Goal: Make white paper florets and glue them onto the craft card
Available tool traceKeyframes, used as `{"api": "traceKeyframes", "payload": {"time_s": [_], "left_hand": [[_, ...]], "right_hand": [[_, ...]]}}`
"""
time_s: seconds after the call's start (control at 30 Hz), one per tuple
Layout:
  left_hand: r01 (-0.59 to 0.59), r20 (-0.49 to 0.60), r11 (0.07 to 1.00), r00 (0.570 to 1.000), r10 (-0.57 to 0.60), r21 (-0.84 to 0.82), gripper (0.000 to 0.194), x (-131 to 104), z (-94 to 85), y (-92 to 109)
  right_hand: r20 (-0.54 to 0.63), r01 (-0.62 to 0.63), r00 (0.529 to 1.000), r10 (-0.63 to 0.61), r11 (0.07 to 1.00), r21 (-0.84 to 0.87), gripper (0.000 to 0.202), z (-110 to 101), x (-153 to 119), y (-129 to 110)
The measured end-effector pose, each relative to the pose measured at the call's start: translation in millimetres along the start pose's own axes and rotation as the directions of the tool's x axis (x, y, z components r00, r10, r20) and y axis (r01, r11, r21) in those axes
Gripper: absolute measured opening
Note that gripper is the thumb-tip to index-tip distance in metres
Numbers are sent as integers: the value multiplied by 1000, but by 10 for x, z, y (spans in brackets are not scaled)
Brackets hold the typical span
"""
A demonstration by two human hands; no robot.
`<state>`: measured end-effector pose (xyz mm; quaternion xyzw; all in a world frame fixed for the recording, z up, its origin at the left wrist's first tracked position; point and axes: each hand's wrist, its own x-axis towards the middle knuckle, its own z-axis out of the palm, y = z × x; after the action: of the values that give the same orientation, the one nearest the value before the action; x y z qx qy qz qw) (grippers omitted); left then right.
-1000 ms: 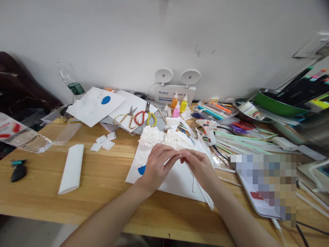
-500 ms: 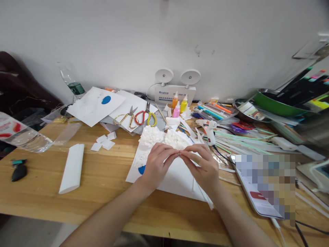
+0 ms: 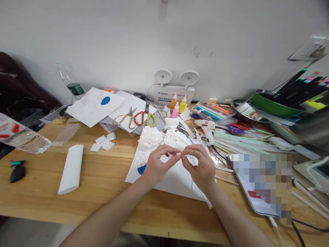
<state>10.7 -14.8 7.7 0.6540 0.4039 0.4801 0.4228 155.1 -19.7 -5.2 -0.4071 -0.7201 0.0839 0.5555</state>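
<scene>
Two hands are meeting above one white sheet (image 3: 171,183), which is lying flat on the tabletop (image 3: 102,202). Reading the clock from the fingertips, three fluffy white clumps (image 3: 151,137) are resting on that sheet between nine and twelve. Three small bottles (image 3: 175,110) are standing at twelve; one glue gun (image 3: 208,132) is sitting at two; one pair of scissors (image 3: 132,120) and one pair of pliers (image 3: 150,120) are lying at ten, four paper squares (image 3: 107,145) near nine, one phone (image 3: 254,200) at four. The left hand (image 3: 158,164) is slanting in from eight, the right hand (image 3: 203,166) from four, each pinching thumb against forefinger, tips touching; whether they are holding something tiny, I cannot quite tell.
</scene>
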Motion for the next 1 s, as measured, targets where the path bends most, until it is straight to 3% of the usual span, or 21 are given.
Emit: {"api": "traceKeyframes", "payload": {"time_s": [0.07,0.17,0.3,0.47,0.6,0.73,0.8,0.9,1.0], "left_hand": [[-21,-25,999,999,20,-35,12,-5,10,-13],[-38,-81,997,996,33,-64,9,-17,20,-26],[-25,-133,997,991,16,-69,5,-23,16,-31],[-1,-149,994,989,-16,-113,4,-10,8,-53],[84,-116,982,988,-104,-167,8,7,-5,-64],[184,-80,947,974,-211,-262,11,26,-25,-53],[202,-80,931,968,-236,-302,12,33,-34,-44],[209,-76,922,966,-246,-326,13,37,-39,-29],[206,-71,920,967,-243,-335,14,33,-37,-12]], "right_hand": [[43,-197,980,193,964,177,8,31,-23,-31],[120,-371,928,352,848,378,5,78,-51,-62],[128,-449,886,446,753,481,6,118,-70,-73],[99,-434,891,443,766,474,6,119,-85,-59],[43,-460,872,488,784,417,4,87,-55,20],[-238,-540,752,614,782,312,17,-56,30,331],[-376,-591,708,598,793,149,25,-170,94,560],[-402,-698,703,587,677,-232,36,-311,210,880],[-375,-725,688,621,610,-320,42,-344,321,1092]]}}
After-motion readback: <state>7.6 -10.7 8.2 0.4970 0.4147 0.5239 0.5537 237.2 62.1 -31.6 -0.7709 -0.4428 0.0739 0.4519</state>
